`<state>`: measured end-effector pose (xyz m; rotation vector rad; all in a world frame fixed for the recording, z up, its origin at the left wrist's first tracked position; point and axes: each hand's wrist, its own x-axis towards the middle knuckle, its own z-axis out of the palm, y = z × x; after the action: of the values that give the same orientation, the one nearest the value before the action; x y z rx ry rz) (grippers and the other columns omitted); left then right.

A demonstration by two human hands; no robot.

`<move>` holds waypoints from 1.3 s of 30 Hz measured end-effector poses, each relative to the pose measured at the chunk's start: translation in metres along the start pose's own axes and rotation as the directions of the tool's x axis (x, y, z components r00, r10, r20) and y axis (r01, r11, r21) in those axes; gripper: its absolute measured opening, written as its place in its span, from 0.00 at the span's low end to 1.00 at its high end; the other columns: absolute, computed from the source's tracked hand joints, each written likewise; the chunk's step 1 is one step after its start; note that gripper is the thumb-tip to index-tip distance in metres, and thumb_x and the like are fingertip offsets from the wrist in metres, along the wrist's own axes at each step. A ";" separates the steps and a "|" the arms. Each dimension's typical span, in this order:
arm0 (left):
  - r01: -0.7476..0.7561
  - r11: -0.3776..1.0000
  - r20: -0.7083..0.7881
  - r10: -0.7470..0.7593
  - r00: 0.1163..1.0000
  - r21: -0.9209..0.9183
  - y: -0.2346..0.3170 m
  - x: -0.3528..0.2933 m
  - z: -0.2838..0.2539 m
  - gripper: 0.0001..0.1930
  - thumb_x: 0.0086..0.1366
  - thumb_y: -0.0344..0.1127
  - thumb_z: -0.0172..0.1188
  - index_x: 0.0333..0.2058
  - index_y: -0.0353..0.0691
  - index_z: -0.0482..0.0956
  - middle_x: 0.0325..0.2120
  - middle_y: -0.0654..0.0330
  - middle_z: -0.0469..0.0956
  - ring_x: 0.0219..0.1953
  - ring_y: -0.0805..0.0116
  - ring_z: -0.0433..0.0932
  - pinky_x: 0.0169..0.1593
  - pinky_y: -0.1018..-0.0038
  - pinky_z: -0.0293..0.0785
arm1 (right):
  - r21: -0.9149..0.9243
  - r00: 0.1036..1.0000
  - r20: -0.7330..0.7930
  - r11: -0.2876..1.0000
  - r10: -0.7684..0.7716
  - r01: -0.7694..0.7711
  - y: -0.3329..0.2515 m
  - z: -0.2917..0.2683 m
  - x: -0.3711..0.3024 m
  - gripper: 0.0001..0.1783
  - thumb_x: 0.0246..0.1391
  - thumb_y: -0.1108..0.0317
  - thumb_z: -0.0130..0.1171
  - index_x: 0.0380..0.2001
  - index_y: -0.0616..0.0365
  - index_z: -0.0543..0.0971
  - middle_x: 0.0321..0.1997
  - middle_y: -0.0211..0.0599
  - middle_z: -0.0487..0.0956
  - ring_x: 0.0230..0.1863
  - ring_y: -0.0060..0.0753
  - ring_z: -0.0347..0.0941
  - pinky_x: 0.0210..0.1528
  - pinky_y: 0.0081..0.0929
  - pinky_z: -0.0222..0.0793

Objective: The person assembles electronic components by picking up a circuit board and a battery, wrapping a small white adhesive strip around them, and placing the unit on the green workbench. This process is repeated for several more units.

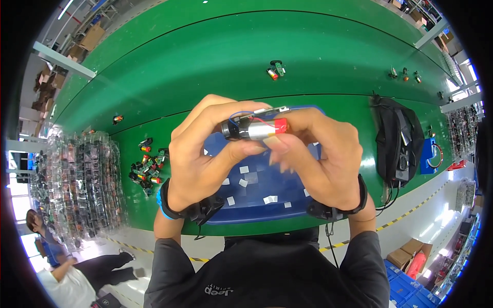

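Between both hands, above a blue tray (300, 211), is a small battery assembly (259, 129): a silver cylindrical cell with a red end, a black cap at its left, thin blue and red wires, and a narrow circuit board along its top. My left hand (197, 154) pinches the black-capped end and the board with thumb and fingers. My right hand (328, 154) grips the red end, its thumb pressed against the cell's underside. Several small white paper pieces (243, 183) lie scattered in the tray.
A pile of similar assemblies (146, 172) lies left of the tray, beside stacked clear plastic trays (77, 185). Another assembly (276, 70) sits farther back on the green table (215, 56). At right are a black bag (395, 138) and a blue box (430, 156). A person (67, 267) is at lower left.
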<state>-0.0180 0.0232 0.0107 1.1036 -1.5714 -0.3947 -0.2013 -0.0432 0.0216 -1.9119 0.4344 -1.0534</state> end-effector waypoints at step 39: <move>0.494 0.533 0.563 -0.039 0.826 -0.687 -0.013 -0.007 0.002 0.15 0.70 0.37 0.58 0.44 0.27 0.74 0.29 0.56 0.78 0.20 0.74 0.77 0.19 0.80 0.73 | -0.277 0.835 0.112 0.790 -0.539 0.547 0.036 -0.030 -0.007 0.28 0.44 0.53 0.73 0.42 0.64 0.80 0.30 0.38 0.83 0.23 0.31 0.75 0.25 0.24 0.68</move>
<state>-0.0141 0.0214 -0.0038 0.4912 -1.3294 -1.5777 -0.2257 -0.0739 -0.0047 -2.4018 0.0068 -1.3875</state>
